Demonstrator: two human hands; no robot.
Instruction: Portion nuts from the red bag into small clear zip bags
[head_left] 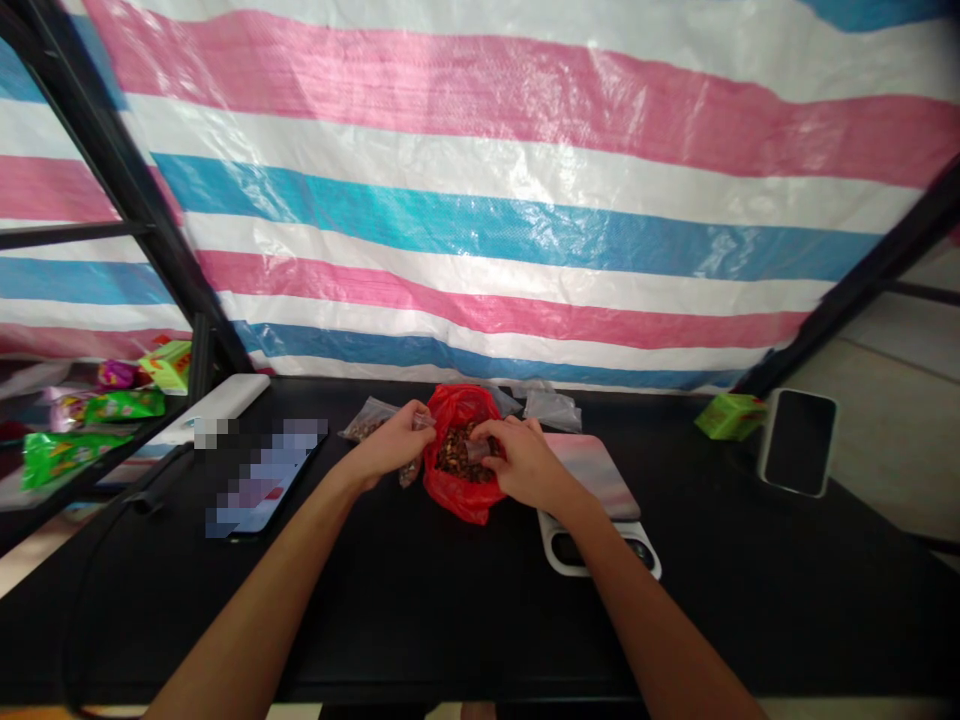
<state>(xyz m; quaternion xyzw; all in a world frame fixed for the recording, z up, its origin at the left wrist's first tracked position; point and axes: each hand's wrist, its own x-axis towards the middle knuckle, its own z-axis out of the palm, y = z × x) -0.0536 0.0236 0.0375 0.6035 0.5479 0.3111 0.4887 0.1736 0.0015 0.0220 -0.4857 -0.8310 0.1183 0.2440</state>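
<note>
A red plastic bag (459, 490) full of small brown pieces lies open on the black table (420, 600). My left hand (391, 445) is closed on a small clear pouch (411, 468) at the bag's left rim. My right hand (525, 462) reaches into the bag's mouth from the right, fingers pinched together over the brown pieces; what they hold is too small to make out. A filled clear pouch (365, 421) lies just left of my left hand.
A white kitchen scale (600, 500) sits under my right wrist. Empty clear pouches (551, 407) lie behind the bag. A tablet (259, 480) lies at left, a phone (797, 440) and a green box (729, 415) at right. Green snack packs (90, 425) sit on a left shelf.
</note>
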